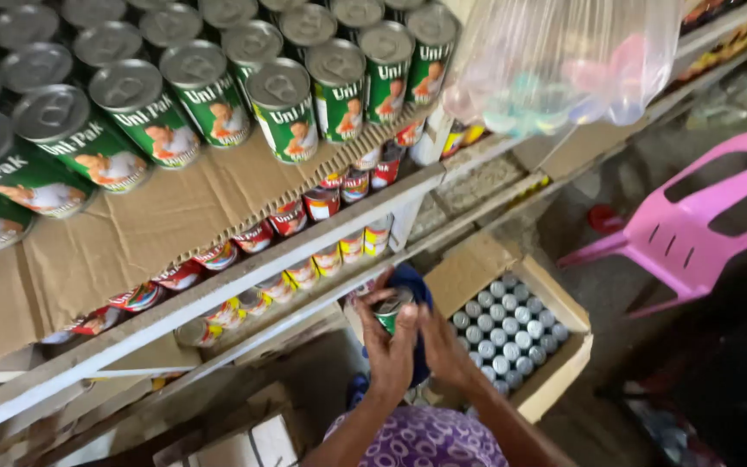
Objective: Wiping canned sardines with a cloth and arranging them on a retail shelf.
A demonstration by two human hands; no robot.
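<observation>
Now can (391,309) tilted, lid up-left.

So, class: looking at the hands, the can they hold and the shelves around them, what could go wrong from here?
1. The green can sits between the left hand and right hand above the open cardboard box; it might slip and dent the cans inside.
2. The top-shelf cans stand on a loose cardboard sheet; a bump could topple them.
</observation>
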